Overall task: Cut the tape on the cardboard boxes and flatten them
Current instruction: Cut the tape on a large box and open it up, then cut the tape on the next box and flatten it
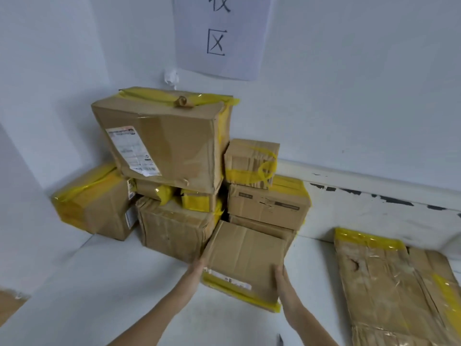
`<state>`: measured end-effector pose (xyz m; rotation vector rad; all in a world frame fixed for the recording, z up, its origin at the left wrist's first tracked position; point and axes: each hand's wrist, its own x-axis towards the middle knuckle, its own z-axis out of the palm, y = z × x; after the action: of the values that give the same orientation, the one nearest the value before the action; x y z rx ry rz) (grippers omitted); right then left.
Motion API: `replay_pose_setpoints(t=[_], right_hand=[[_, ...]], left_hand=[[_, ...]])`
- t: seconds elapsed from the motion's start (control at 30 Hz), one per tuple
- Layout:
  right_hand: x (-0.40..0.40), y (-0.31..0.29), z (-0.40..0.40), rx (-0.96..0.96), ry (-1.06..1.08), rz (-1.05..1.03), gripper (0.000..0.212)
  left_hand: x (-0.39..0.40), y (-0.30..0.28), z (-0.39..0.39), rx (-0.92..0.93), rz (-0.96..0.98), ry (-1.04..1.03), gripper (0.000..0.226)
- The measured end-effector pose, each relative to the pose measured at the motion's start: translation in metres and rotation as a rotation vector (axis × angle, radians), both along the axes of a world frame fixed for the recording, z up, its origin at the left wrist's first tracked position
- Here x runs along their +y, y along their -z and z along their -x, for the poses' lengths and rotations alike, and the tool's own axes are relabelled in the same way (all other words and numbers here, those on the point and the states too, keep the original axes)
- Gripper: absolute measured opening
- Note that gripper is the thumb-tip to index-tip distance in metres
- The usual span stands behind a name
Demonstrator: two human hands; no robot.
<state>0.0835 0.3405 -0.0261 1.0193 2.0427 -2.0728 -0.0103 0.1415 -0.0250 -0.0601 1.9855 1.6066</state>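
My left hand (197,268) and right hand (283,279) press flat against opposite sides of the small box (245,255), grip unclenched, box tilted between them.

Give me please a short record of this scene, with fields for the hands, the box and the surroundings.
held box: small cardboard box with yellow tape, tilted, in front of the pile
left hand: flat against the box's left side
right hand: flat against its right side
pile: taped boxes stacked in the corner
flattened box: on the floor, right
wall: paper sign
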Motion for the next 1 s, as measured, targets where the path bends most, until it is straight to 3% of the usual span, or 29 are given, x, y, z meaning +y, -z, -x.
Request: replay_pose_setpoints(t=[0.13, 0.23, 0.33, 0.5, 0.67, 0.83, 1.0], right_hand=[[-0.008, 0.000, 0.003, 0.025, 0.147, 0.133, 0.052], [-0.002, -0.009, -0.006, -0.002, 0.099, 0.186, 0.061], [-0.003, -0.028, -0.030, -0.017, -0.032, 0.121, 0.063], [-0.022, -0.049, -0.065, 0.047, -0.060, -0.107, 0.057], [-0.024, -0.064, -0.054, -0.134, -0.057, -0.103, 0.063], [-0.035, -0.069, -0.019, -0.359, -0.304, -0.173, 0.070], [-0.064, -0.069, 0.026, -0.392, -0.498, -0.311, 0.076]], left_hand=[[-0.004, -0.010, 0.007, -0.040, 0.077, 0.188, 0.056], [-0.022, -0.015, 0.005, -0.033, 0.029, 0.236, 0.056], [-0.044, -0.028, -0.006, 0.055, 0.022, 0.223, 0.056], [-0.070, -0.054, -0.029, 0.119, 0.095, 0.301, 0.078], [-0.090, -0.060, -0.056, -0.016, 0.066, 0.265, 0.048], [-0.110, -0.048, -0.076, 0.185, 0.383, 0.292, 0.035], [-0.124, -0.044, -0.090, 0.171, 0.463, 0.318, 0.027]])
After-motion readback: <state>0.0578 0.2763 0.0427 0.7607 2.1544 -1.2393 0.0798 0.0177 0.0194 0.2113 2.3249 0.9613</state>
